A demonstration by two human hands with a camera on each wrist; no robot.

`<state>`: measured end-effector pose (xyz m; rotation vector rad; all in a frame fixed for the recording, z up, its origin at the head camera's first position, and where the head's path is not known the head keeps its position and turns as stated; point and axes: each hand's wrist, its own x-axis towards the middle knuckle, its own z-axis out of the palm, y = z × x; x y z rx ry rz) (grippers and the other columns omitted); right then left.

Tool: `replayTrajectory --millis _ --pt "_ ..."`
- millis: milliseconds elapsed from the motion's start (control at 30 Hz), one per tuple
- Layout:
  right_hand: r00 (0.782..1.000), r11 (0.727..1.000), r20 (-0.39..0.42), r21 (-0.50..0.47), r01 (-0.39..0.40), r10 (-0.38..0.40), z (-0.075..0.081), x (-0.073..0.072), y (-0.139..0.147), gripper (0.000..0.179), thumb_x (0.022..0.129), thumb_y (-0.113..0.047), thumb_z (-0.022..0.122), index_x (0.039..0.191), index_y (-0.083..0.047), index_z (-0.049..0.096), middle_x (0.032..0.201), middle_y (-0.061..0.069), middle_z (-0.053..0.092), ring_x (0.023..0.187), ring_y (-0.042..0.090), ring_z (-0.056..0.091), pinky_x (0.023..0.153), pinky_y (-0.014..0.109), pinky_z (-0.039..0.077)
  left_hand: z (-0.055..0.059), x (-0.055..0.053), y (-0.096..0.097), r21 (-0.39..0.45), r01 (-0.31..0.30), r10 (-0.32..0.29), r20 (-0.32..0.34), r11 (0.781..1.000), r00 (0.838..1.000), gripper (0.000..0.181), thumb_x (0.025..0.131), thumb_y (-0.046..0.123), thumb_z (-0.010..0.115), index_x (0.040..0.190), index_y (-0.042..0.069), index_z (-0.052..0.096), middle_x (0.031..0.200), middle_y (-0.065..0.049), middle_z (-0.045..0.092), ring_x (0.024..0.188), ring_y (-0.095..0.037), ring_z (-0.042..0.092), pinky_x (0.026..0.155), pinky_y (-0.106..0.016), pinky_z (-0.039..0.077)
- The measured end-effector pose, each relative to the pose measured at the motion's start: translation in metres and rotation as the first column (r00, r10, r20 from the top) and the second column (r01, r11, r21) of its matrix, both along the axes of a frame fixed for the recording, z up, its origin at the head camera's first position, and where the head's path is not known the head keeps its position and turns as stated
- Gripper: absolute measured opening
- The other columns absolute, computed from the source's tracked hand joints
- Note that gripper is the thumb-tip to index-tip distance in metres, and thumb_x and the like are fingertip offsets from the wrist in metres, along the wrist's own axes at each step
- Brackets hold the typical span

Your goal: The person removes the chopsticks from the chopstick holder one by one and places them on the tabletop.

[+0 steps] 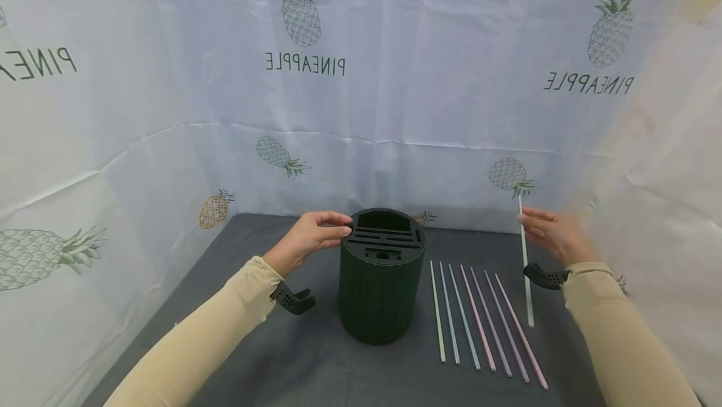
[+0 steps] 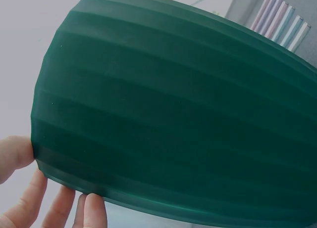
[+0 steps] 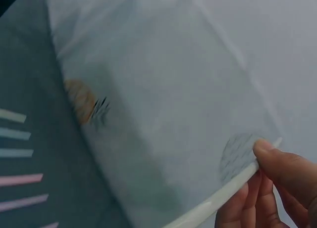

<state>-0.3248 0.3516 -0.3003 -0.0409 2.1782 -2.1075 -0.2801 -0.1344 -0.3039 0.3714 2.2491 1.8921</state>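
A dark green, ribbed utensil holder with a slotted black top stands upright on the dark cloth. My left hand holds its rim at the left, and the left wrist view shows the thumb and fingertips against the green wall. Off to the right, my right hand pinches a white chopstick near its thinner upper end. The thicker end slants down toward the cloth; I cannot tell whether it touches. In the right wrist view, thumb and fingers grip the white chopstick.
Several pastel chopsticks in yellow-green, blue, pink and purple lie side by side between the holder and my right arm. A white pineapple-print curtain surrounds the dark cloth at the back and sides.
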Motion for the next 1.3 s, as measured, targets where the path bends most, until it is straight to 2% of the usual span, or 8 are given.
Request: replayTrajectory --millis 133,267,367,533,900,1100,1300 --pt "0.998 0.987 0.064 0.16 0.0 -0.01 -0.031 0.003 0.018 0.017 0.092 -0.02 0.067 0.089 -0.037 0.067 0.088 -0.024 0.067 0.081 -0.006 0.066 0.076 0.017 0.057 0.0 0.0 0.0 0.001 0.002 -0.002 0.002 1.0 1.0 0.038 0.093 0.014 0.066 0.128 0.003 0.059 0.135 -0.014 0.053 0.122 -0.027 0.056 0.103 -0.041 0.05" --pt "0.99 0.978 0.131 0.206 0.018 -0.045 -0.057 0.005 0.029 0.013 0.091 -0.02 0.069 0.091 -0.032 0.07 0.084 -0.02 0.067 0.079 -0.002 0.066 0.072 0.019 0.058 -0.001 -0.001 0.0 0.002 0.002 -0.002 0.0 1.0 1.0 0.038 0.093 0.015 0.067 0.128 0.004 0.059 0.134 -0.014 0.054 0.121 -0.026 0.056 0.102 -0.041 0.05" --pt "0.987 0.965 0.149 0.263 0.018 -0.06 -0.072 0.007 0.034 0.01 0.091 -0.019 0.069 0.1 -0.022 0.072 0.082 -0.018 0.067 0.078 0.001 0.066 0.069 0.021 0.058 0.0 -0.001 0.0 0.003 -0.001 0.001 -0.001 1.0 1.0 0.037 0.093 0.015 0.066 0.128 0.004 0.059 0.134 -0.014 0.054 0.121 -0.026 0.057 0.102 -0.041 0.05" --pt "0.976 0.958 0.186 0.281 0.053 -0.109 -0.092 0.007 0.038 0.009 0.09 -0.014 0.071 0.097 -0.014 0.075 0.078 -0.013 0.068 0.074 0.005 0.066 0.066 0.024 0.059 0.0 -0.001 0.0 -0.004 0.001 -0.001 0.001 1.0 1.0 0.037 0.093 0.015 0.066 0.128 0.004 0.059 0.134 -0.014 0.054 0.121 -0.026 0.057 0.102 -0.041 0.05" --pt "0.968 0.954 0.204 0.287 0.084 -0.146 -0.12 0.012 0.038 0.01 0.088 -0.005 0.07 0.097 -0.005 0.075 0.076 -0.008 0.069 0.069 0.007 0.065 0.062 0.025 0.058 -0.001 -0.002 0.0 0.0 0.003 -0.003 0.0 1.0 1.0 0.037 0.093 0.014 0.066 0.128 0.004 0.059 0.134 -0.014 0.054 0.12 -0.025 0.057 0.102 -0.041 0.05" --pt "0.963 0.953 0.216 0.289 0.095 -0.162 -0.128 0.013 0.036 0.009 0.087 0.0 0.069 0.094 -0.003 0.074 0.073 -0.005 0.07 0.064 0.008 0.064 0.058 0.025 0.057 -0.001 -0.002 0.0 -0.007 -0.005 0.005 -0.002 1.0 1.0 0.036 0.093 0.014 0.066 0.127 0.004 0.06 0.133 -0.013 0.055 0.118 -0.024 0.058 0.101 -0.04 0.051" --pt "0.959 0.948 0.223 0.3 0.104 -0.176 -0.129 0.013 0.03 0.011 0.087 0.003 0.067 0.088 -0.004 0.074 0.071 -0.005 0.07 0.063 0.009 0.064 0.058 0.025 0.056 -0.001 -0.003 0.0 -0.009 -0.014 0.014 0.002 1.0 1.0 0.035 0.093 0.013 0.065 0.126 0.004 0.061 0.133 -0.013 0.055 0.118 -0.024 0.059 0.1 -0.04 0.051"
